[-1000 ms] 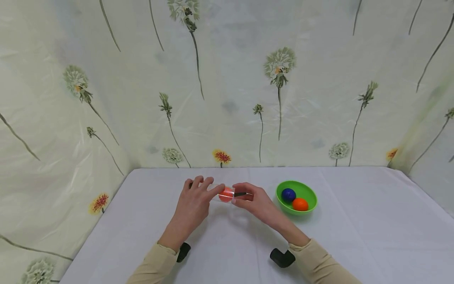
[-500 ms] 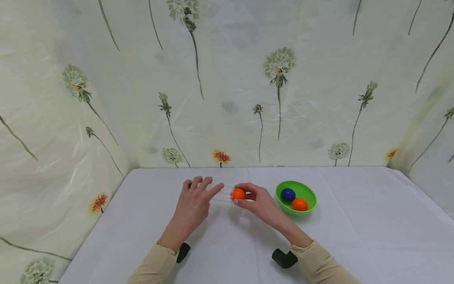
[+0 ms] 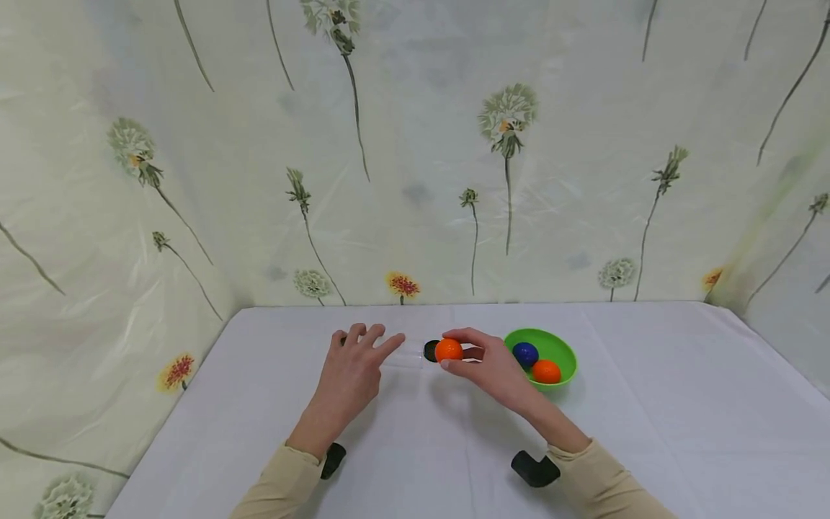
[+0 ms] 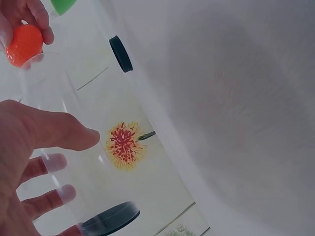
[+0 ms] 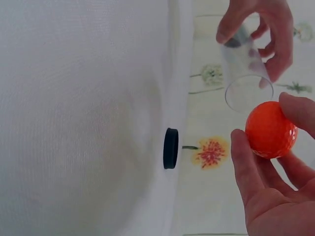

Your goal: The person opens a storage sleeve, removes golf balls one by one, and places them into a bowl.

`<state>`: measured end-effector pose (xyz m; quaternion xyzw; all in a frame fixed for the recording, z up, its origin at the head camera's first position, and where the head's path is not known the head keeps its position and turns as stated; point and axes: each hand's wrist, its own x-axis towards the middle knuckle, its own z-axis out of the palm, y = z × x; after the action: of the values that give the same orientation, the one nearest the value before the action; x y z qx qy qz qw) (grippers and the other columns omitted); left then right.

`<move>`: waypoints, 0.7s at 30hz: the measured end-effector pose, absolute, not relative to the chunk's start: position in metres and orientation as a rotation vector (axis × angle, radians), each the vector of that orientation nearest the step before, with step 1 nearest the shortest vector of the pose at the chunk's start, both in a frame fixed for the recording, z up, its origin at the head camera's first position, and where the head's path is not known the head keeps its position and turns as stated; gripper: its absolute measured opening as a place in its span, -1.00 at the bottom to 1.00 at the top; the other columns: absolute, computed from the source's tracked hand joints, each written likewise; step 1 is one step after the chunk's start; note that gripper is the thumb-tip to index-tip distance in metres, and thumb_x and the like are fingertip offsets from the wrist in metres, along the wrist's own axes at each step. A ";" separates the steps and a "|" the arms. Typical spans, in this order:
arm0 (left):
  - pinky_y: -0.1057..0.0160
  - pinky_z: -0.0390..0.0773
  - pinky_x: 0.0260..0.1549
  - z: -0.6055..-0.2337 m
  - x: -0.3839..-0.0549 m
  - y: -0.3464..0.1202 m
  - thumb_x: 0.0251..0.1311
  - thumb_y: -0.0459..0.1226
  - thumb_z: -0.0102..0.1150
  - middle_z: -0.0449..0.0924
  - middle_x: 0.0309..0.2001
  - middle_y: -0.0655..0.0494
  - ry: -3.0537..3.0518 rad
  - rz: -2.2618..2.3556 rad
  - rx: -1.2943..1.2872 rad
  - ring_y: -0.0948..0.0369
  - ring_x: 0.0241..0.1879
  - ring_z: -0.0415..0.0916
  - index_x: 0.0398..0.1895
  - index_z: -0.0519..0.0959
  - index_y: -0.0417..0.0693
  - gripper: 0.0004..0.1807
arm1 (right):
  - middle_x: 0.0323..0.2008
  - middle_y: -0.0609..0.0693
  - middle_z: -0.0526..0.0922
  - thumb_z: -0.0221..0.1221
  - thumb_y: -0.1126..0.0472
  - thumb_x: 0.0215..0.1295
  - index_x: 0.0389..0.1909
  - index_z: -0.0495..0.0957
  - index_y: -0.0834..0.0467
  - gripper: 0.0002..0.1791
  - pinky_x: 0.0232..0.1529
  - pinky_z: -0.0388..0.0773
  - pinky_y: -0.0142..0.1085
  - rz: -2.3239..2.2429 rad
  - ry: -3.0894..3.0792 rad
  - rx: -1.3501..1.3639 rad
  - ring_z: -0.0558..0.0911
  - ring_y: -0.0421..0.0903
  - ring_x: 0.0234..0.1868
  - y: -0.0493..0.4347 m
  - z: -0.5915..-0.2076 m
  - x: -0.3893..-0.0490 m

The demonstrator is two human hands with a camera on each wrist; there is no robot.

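Observation:
My left hand (image 3: 350, 375) grips a clear plastic tube (image 3: 410, 355) lengthwise, fingers and thumb round its wall. One end of the tube carries a dark cap (image 4: 110, 220); its other end, facing my right hand (image 3: 494, 367), is uncovered and the tube looks hollow inside. Between right thumb and fingertips I pinch an orange golf ball (image 5: 271, 130), dimpled and shiny, just outside the uncovered rim. A loose black cap (image 5: 171, 148) lies on the table beyond, partly behind the ball in the head view.
To the right stands a green bowl (image 3: 565, 347) holding a blue ball (image 3: 525, 355) and an orange ball (image 3: 546, 371). A white cloth covers the table (image 3: 648, 404). Flower-patterned curtain (image 3: 415, 180) rises behind it. Black wrist mounts (image 3: 535, 468) sit under both forearms.
The orange golf ball, inside the tube a second ago, has come out of its end in my right hand and moved right. The left hand and tube stay nearly still. The loose cap now shows.

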<state>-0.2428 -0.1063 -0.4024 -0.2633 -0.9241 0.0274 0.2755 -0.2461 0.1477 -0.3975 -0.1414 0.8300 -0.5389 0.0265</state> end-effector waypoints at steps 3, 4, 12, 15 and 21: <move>0.01 0.35 -0.10 -0.404 -0.244 -0.107 0.00 -0.38 0.39 0.46 0.05 0.10 -2.487 0.066 -0.707 0.03 0.02 0.35 0.23 0.50 0.27 -0.33 | 0.10 -0.01 0.58 0.36 0.04 0.22 0.20 0.54 0.01 -0.48 -0.08 0.60 -0.20 -1.636 2.608 -0.417 0.61 0.01 0.01 0.155 -0.395 -0.246; 0.01 0.35 -0.10 -0.404 -0.244 -0.107 0.00 -0.38 0.39 0.46 0.05 0.10 -2.486 0.062 -0.708 0.03 0.02 0.35 0.23 0.50 0.27 -0.33 | 0.09 -0.02 0.59 0.36 0.04 0.22 0.20 0.53 -0.01 -0.48 -0.08 0.60 -0.20 -1.634 2.612 -0.409 0.61 0.01 0.01 0.158 -0.394 -0.246; -0.01 0.35 -0.10 -0.407 -0.244 -0.110 0.01 -0.44 0.34 0.46 0.04 0.11 -2.489 0.026 -0.706 0.03 0.01 0.36 0.21 0.51 0.26 -0.34 | 0.04 0.07 0.60 0.35 0.05 0.23 0.20 0.53 0.06 -0.48 -0.10 0.57 -0.22 -1.722 2.606 -0.371 0.65 0.01 -0.11 0.180 -0.385 -0.243; -0.01 0.35 -0.11 -0.408 -0.244 -0.110 0.01 -0.43 0.34 0.46 0.03 0.12 -2.499 0.037 -0.699 0.03 0.00 0.36 0.21 0.51 0.27 -0.34 | 0.01 0.08 0.61 0.36 0.05 0.23 0.17 0.55 0.09 -0.50 -0.12 0.57 -0.26 -1.738 2.659 -0.360 0.62 0.00 -0.12 0.187 -0.383 -0.242; -0.01 0.36 -0.12 -0.409 -0.244 -0.112 0.02 -0.42 0.34 0.45 0.04 0.11 -2.508 0.041 -0.704 0.02 0.00 0.36 0.21 0.50 0.26 -0.35 | 0.02 0.05 0.61 0.34 -0.03 0.24 0.17 0.55 0.02 -0.50 -0.14 0.57 -0.19 -1.679 2.752 -0.318 0.66 0.01 -0.16 0.206 -0.379 -0.244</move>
<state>-0.2441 -0.1120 -0.4089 -0.2604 -0.9283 0.0151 0.2650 -0.2443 0.2064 -0.3789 -0.0982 0.8486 -0.5176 -0.0489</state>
